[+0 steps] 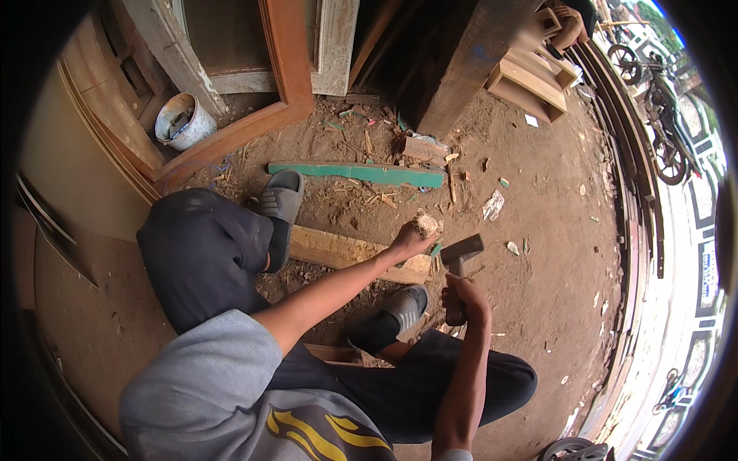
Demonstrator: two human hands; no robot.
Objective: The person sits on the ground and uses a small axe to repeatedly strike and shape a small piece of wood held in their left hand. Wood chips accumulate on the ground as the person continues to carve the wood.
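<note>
I log hammer point(464, 248) dark grey-brown. Held piece point(427, 224) pale straw on top. Board between feet point(327, 247) yellow-tan. Plank point(361, 173) green. Shirt point(207, 384) grey, with yellow flame-like waves edged black across front. Trousers point(196, 246) near-black navy on my feed. Sandals point(406, 307) dark grey, pale parallel stripes. Bucket point(197, 132) white, blotched rusty brown. Door frame point(290, 58) orange-brown; rear frame point(338, 38) chipped white. Drawer box point(526, 96) light tan. Ground point(557, 230) brown, pale-flecked.

Right of the hammer point(463, 249), dirt floor point(557, 292) gives the right hand point(466, 296) room; leftward, the left hand point(409, 241) and its wooden piece point(427, 224) block it; beyond lies a green board point(361, 173).
</note>
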